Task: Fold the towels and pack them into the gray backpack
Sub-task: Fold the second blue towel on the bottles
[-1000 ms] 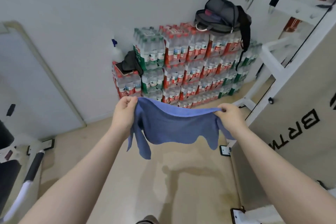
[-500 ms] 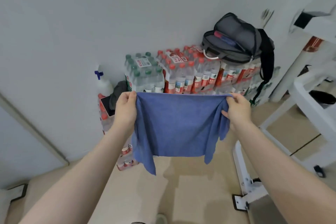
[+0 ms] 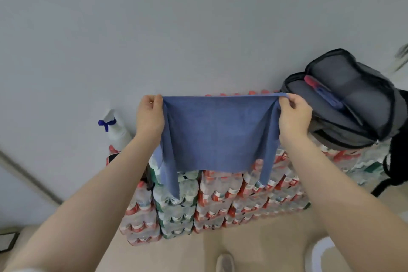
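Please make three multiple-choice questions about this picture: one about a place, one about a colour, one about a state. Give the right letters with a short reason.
1. Where does the gray backpack lie?
A. on the floor
B. on top of the stacked bottle packs
C. on a hook

2. What colour is the towel being held?
A. blue
B. white
C. red

3. How is the backpack?
A. zipped shut
B. unzipped and open
C. upside down on the floor

Answers:
1 B, it rests on the packs at the right.
2 A, the cloth between the left hand and the right hand is blue.
3 B, its compartment gapes with coloured items showing inside.
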### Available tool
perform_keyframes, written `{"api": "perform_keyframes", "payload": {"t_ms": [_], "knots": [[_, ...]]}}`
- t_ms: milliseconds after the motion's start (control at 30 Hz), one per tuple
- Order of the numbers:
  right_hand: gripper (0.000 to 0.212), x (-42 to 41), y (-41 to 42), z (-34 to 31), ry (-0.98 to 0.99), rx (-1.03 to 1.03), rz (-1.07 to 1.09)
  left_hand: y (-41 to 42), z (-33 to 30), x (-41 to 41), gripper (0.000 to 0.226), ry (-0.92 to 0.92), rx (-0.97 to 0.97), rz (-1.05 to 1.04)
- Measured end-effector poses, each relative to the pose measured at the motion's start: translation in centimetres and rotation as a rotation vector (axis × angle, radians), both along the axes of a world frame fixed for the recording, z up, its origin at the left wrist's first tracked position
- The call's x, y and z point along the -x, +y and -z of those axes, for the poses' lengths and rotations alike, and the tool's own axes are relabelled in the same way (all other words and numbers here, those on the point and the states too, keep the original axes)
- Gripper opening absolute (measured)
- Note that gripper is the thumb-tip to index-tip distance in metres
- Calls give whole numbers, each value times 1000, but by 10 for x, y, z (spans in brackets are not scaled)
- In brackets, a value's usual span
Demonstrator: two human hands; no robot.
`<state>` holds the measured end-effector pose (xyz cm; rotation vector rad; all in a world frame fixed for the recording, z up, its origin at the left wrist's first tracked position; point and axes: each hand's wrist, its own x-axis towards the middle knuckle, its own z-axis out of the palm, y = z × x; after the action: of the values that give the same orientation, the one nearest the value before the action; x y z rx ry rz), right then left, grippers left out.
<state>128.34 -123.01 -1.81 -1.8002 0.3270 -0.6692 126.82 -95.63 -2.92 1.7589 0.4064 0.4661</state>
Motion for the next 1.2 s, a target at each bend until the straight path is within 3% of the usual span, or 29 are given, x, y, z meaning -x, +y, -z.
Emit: {"api": "perform_keyframes", "payload": {"t_ms": [233, 400, 500, 667, 767, 933, 1067, 1200], "knots": [[24, -142, -20, 8, 115, 301, -171, 6, 8, -103, 20, 51, -479, -69], [29, -195, -6, 46, 326, 516, -360, 14, 50, -134, 30, 375, -625, 2], [25, -197, 23, 58, 283, 634, -493, 24, 68, -127, 33, 464, -630, 24], [23, -176, 103, 64, 165, 788, -993, 42, 73, -104, 27, 522, -652, 75], [29, -166, 147, 73, 164, 854, -1160, 54, 71, -94, 23, 609, -662, 146], [41, -161, 200, 83, 207, 1061, -1275, 78, 63, -87, 37, 741, -483, 337], [19, -164, 219, 73, 184, 1258, -1214, 97, 55, -92, 39, 608, -290, 377], [16, -171, 225, 60, 231, 1131, -1095, 112, 34, -108, 28, 435, -155, 367]]}}
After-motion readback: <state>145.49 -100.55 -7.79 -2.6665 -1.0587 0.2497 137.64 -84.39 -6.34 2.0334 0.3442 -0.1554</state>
